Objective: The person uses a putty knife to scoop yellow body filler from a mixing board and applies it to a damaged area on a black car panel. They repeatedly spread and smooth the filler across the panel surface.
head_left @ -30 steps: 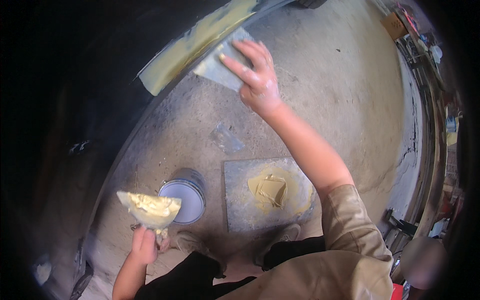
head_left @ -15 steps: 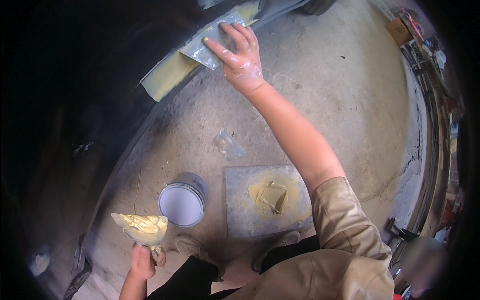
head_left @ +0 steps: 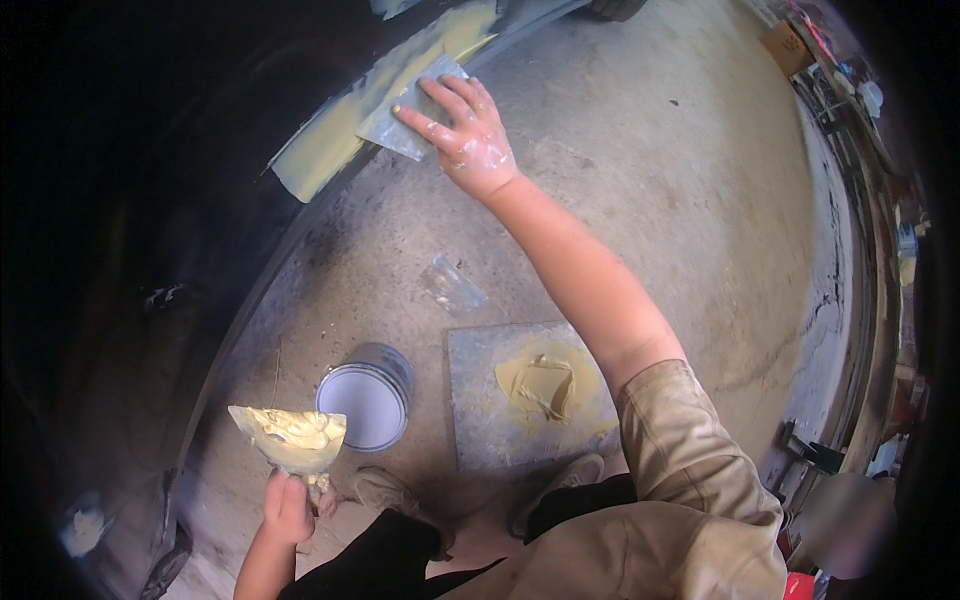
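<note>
My right hand pinches a flat grey metal spreader between its fingers and a thumb hidden underneath. The spreader lies along the lower edge of a yellow filler strip on a dark vehicle panel. White and yellow smears mark the knuckles and fingertips. Low on the left, my left hand is closed round the handle of a putty knife. Its wide blade carries a thick heap of yellow filler.
A lidded tin stands on the concrete floor near my feet. Beside it lies a grey mixing board with a filler patch. A clear plastic scrap lies beyond. Cluttered shelving lines the right; a cardboard box is far off.
My right hand has drawn the spreader slightly down and toward me, baring more of the yellow strip. My left hand has risen a little, moving the loaded putty knife up and rightward.
</note>
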Demonstrator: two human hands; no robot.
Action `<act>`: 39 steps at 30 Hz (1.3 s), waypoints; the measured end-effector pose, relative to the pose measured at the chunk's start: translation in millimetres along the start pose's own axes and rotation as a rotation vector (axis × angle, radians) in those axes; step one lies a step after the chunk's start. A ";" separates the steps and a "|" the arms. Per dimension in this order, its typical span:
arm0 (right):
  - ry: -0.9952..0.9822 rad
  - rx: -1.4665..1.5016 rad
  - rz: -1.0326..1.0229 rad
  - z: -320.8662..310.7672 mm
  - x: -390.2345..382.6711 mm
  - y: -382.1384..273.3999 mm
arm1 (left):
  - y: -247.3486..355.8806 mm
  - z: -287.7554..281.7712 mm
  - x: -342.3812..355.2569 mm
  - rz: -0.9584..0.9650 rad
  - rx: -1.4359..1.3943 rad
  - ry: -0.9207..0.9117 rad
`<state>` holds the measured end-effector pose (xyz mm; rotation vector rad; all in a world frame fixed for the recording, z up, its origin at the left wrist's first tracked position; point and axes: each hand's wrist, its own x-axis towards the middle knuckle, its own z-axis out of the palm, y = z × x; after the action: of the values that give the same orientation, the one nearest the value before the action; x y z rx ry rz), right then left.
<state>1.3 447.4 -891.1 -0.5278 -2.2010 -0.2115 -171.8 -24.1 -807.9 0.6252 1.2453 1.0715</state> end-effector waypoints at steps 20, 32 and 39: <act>0.038 1.800 1.109 -207.2 -12.9 -154.4 | 24.7 32.8 95.2 0.105 -0.011 -0.369; -0.653 1.055 0.263 -228.7 -27.0 -144.8 | 42.4 33.8 88.7 0.228 0.160 -0.394; -0.745 0.704 0.324 -169.3 -67.6 -99.9 | 135.6 41.7 90.6 0.369 0.313 -0.327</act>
<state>114.0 282.5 -833.5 -0.5965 -2.6089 1.0486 -176.0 119.5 -720.2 1.2568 1.0380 1.0258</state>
